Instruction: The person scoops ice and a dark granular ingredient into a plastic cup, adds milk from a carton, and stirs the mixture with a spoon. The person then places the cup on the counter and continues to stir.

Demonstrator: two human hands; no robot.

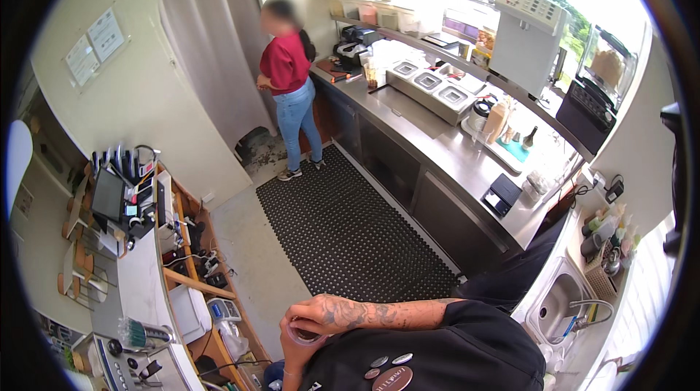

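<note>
At the bottom centre, close against my black shirt [465,350], my two hands meet around a small clear plastic cup [307,340] that looks dark inside. My left hand [294,354] wraps the side of the cup from below. Across the top comes my tattooed right forearm, and my right hand [314,313] grips the cup's rim with its fingers. Part of the cup is hidden by the fingers, so I cannot tell what it contains. Several round badges [392,377] are pinned to the shirt.
A person in a red top [287,63] stands by a curtained doorway. A black rubber mat [355,232] covers the floor. Along the right runs a steel counter [404,112] with lidded pans, then a sink [558,303]. Open wooden shelves [199,281] and an espresso machine [131,363] line the left.
</note>
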